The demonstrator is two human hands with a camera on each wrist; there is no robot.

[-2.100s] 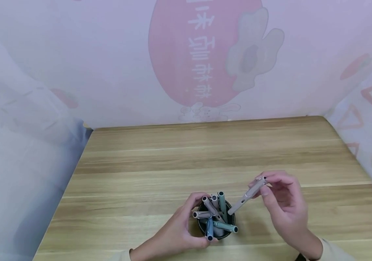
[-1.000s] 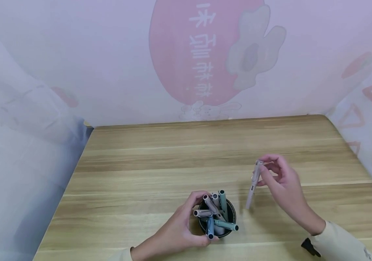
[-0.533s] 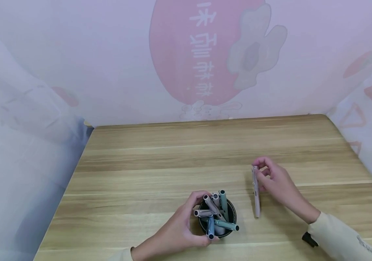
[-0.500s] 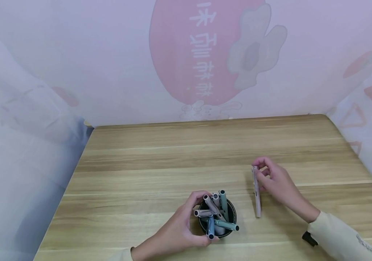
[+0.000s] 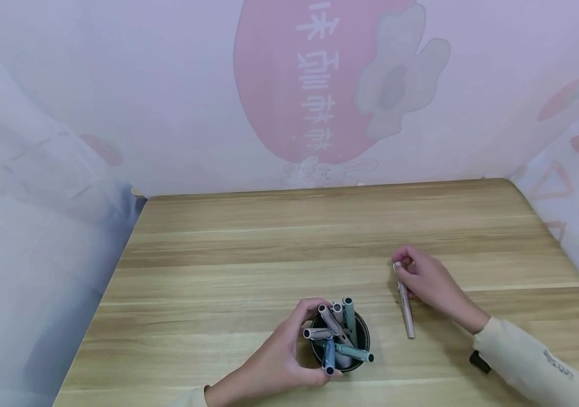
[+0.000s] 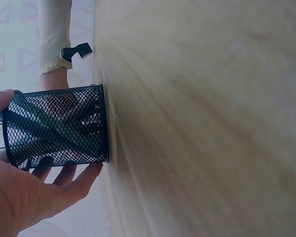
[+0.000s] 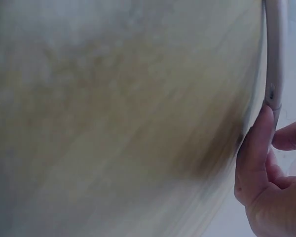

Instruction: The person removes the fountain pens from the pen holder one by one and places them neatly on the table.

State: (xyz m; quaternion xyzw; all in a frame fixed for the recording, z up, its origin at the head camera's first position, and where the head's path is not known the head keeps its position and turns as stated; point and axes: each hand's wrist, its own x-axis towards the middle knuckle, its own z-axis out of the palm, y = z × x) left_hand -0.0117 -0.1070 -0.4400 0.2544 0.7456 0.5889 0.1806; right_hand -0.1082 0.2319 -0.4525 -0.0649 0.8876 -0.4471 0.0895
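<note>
My left hand (image 5: 289, 353) holds a black mesh pen cup (image 6: 54, 128) that stands upright on the table, thumb on its near side and fingers behind. Several capped pens lean in it: a blue pen (image 5: 329, 357), a teal pen (image 5: 354, 353), a green pen (image 5: 349, 317) and greyish-pink ones such as this pen (image 5: 318, 334). To the right of the cup, my right hand (image 5: 425, 280) pinches another greyish-pink pen (image 5: 406, 308) by its clip end. That pen's other end points toward me, low over the tabletop; whether it touches the wood I cannot tell.
The wooden table (image 5: 248, 243) reaches back to a pale printed curtain (image 5: 177, 102), with more cloth at the left and right sides. A small black object (image 5: 479, 362) sits under the right sleeve (image 5: 528, 356).
My right hand has carried the pen away from the cup's rim, further right, and lowered it to the tabletop, turning its free end toward me. The left hand and cup have stayed put.
</note>
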